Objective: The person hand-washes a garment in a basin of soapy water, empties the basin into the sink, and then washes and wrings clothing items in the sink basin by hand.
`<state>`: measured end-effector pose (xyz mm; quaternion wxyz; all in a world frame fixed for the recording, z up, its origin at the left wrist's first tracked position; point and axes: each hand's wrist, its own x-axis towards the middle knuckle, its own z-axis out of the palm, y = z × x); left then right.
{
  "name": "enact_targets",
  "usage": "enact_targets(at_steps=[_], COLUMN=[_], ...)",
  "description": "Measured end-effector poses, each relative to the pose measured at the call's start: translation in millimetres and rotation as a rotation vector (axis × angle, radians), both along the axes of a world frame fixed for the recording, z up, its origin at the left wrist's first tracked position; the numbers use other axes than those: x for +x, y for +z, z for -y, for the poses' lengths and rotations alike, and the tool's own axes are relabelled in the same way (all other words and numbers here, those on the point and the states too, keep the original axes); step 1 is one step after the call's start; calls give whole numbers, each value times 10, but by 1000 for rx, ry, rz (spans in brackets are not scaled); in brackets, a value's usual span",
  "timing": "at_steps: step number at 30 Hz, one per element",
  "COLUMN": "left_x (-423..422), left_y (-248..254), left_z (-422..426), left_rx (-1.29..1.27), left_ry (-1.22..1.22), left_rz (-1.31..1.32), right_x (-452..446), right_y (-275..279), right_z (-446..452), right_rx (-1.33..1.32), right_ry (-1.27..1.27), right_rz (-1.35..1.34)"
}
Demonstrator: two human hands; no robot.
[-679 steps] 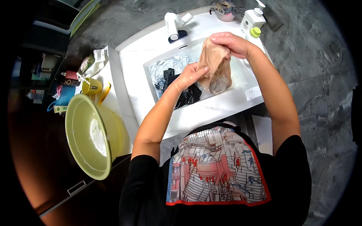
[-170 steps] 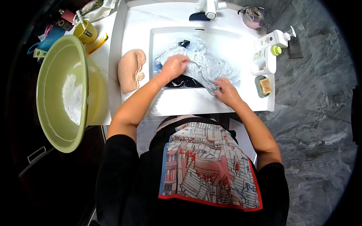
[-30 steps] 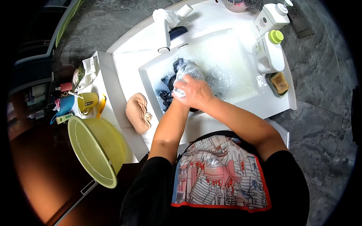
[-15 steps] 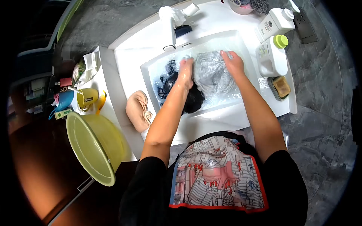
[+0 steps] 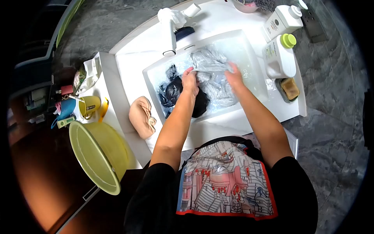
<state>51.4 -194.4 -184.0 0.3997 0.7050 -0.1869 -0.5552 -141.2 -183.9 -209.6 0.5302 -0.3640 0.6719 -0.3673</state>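
A wet light grey garment (image 5: 218, 87) lies bunched in the soapy water of the white sink (image 5: 255, 84). My left hand (image 5: 190, 81) is closed on its left side, and my right hand (image 5: 234, 76) grips its right side. A fold of the cloth stretches between the two hands. Dark wet clothing (image 5: 173, 91) floats on the left of the sink, partly hidden under my left wrist and forearm.
Above the sink stands a white faucet (image 5: 168, 37). White bottles (image 5: 279, 58) and a soap dish (image 5: 287, 90) line the right side. At left are a beige cloth bundle (image 5: 142, 117), a yellow cup (image 5: 90, 105) and a tilted yellow-green basin (image 5: 117, 146).
Both hands have moved slightly, the right one down and to the left. The grey garment, spread between them before, is now folded and bunched lower in the water.
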Motion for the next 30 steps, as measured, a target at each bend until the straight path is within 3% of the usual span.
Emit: enact_targets(at_steps=[1, 2, 3, 5, 6, 7, 9, 10, 11, 13, 14, 18, 21, 23, 25, 27, 30], left_x=[-70, -127, -154, -149, -58, -52, -24, 85, 60, -89, -139, -88, -169, -271, -332, -389, -287], left_y=[192, 296, 325, 360, 311, 334, 135, 174, 178, 392, 539, 411, 193, 325, 558, 893, 921], left_z=[-22, -34, -53, -102, -88, -65, -46, 28, 7, -99, -116, -169, -204, -284, -363, -348, -202], left_rx=[94, 187, 187, -65, -17, -195, -113, -128, -130, -129, -125, -146, -163, -138, -118, -3, 46], left_ry=[26, 54, 52, -11, -36, -200, 19, -185, -190, -66, -46, 20, 53, 60, 58, 0, 29], left_rz=[-271, -544, -547, -849, -1116, -1057, -1041, -1208, -1205, -522, -447, -789, -885, -899, -905, -937, -707], right_x=[146, 245, 340, 545, 602, 630, 693, 749, 778, 832, 854, 870, 812, 734, 581, 252, -99], right_y=[254, 366, 462, 658, 933, 1263, 1629, 1645, 1653, 1674, 1618, 1422, 1311, 1321, 1229, 808, 404], right_z=[-70, -139, -210, -394, -497, -588, -771, -837, -826, -813, -746, -449, -294, -149, 88, 289, 337], right_rx=[-4, -61, -118, -494, -556, -614, -617, -684, -688, -758, -737, -774, -742, -649, -398, -412, -281], right_ry=[-38, 31, 107, 295, 394, 487, 672, 724, 720, 763, 752, 555, 479, 471, 343, 271, 156], right_rz=[269, 314, 359, 133, 9, -120, -152, -207, -206, -396, -458, -701, -713, -715, -666, -698, -475])
